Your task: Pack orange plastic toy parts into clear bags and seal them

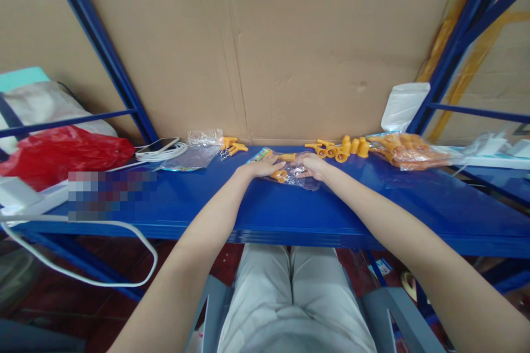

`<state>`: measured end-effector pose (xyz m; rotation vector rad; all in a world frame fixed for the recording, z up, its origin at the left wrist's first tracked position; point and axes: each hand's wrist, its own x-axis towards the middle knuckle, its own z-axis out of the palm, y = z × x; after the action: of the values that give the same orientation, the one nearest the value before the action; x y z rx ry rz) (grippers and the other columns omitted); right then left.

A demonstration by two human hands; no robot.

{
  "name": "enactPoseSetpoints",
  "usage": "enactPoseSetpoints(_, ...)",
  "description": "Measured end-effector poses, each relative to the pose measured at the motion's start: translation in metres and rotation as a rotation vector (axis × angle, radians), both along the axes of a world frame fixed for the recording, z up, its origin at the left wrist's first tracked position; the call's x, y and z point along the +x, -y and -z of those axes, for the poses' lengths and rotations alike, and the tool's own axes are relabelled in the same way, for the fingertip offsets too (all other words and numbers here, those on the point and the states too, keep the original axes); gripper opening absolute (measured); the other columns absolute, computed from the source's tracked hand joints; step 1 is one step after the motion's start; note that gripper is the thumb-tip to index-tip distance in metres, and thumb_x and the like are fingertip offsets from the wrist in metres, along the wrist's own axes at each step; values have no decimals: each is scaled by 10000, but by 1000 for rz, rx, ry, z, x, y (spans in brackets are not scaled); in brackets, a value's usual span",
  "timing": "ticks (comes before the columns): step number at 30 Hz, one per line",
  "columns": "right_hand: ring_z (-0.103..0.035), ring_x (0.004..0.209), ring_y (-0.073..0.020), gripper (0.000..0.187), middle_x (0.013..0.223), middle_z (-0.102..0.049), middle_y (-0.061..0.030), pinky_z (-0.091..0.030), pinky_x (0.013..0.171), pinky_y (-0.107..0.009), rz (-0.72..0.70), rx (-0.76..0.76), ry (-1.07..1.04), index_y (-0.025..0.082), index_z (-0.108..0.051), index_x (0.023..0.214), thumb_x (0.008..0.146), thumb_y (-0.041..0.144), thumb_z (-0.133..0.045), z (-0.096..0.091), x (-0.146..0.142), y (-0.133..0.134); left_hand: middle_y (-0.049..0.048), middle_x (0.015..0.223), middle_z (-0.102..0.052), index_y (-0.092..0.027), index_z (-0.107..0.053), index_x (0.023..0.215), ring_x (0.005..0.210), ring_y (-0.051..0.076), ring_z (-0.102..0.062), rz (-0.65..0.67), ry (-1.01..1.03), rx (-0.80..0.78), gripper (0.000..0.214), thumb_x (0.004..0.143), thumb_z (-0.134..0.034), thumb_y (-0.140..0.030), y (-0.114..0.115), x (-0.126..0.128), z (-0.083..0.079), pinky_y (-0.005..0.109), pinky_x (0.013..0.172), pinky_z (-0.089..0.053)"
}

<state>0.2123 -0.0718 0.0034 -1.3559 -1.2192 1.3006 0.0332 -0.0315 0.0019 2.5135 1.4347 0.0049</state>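
Both my hands rest on a small clear plastic bag (298,178) lying on the blue shelf (290,209). My left hand (265,167) lies on the bag's left end with fingers pointing right, next to a colourful header card. My right hand (313,165) grips the bag's right side. An orange plastic piece (280,175) sits in or on the bag between my hands. How tightly the fingers close is hard to see at this distance.
Loose orange plastic pieces (340,150) lie behind my right hand, a pair more (232,146) to the left. A bag of orange pieces (408,150), empty clear bags (197,150), a phone with white cable (159,149) and a red bag (58,151) are on the shelf. Cardboard backs it.
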Motion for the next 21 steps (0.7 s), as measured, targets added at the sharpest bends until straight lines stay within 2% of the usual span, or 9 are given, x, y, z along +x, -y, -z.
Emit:
enactPoseSetpoints(2, -619, 559, -103, 148, 671, -623, -21, -575, 567, -255, -2, -4, -1, 149, -559, 820, 857, 29, -480, -1, -1, 1, 90, 1585, -99, -117, -160, 1518, 1465, 234, -35, -4, -11, -1, 954, 810, -85, -751, 0, 0, 0, 347, 1179, -69)
enactPoseSetpoints(6, -620, 555, -97, 163, 720, -638, -26, -578, 586, -275, -3, -5, -12, 144, -544, 798, 855, 8, -474, -2, 0, 2, 69, 1586, -100, -158, -165, 1518, 1463, 236, -31, -21, -35, 3, 882, 842, -95, -719, 4, 2, -3, 367, 1180, -71)
enactPoseSetpoints(10, -626, 555, -94, 161, 774, -660, -35, -582, 617, -298, -19, -6, -23, 147, -540, 799, 868, 16, -476, -2, 2, 2, 79, 1587, -101, -125, -173, 1515, 1464, 233, -28, -42, -59, 5, 829, 885, -114, -660, 9, 3, -7, 355, 1180, -76)
enactPoseSetpoints(13, -642, 567, -103, 146, 816, -681, -57, -582, 619, -294, -54, -8, -33, 145, -560, 817, 891, 52, -475, -1, 4, 0, 63, 1589, -98, -152, -188, 1514, 1465, 211, -39, -44, -62, 12, 776, 903, -109, -623, 9, 3, -8, 344, 1178, -77)
enactPoseSetpoints(16, -661, 592, -106, 160, 883, -699, -80, -582, 615, -268, -75, -13, -41, 137, -596, 875, 897, 47, -466, 1, 5, -2, 68, 1587, -91, -151, -209, 1509, 1464, 197, -38, -49, -58, 21, 749, 914, -108, -593, 6, 2, -6, 338, 1175, -76)
enactPoseSetpoints(21, -681, 635, -106, 194, 1039, -697, -102, -594, 657, -271, -57, 0, -55, 148, -643, 1017, 866, 60, -557, 5, 3, -4, 93, 1579, -96, -98, -215, 1506, 1465, 196, -47, -50, -26, 22, 755, 926, -114, -572, 3, 0, -5, 322, 1174, -74)
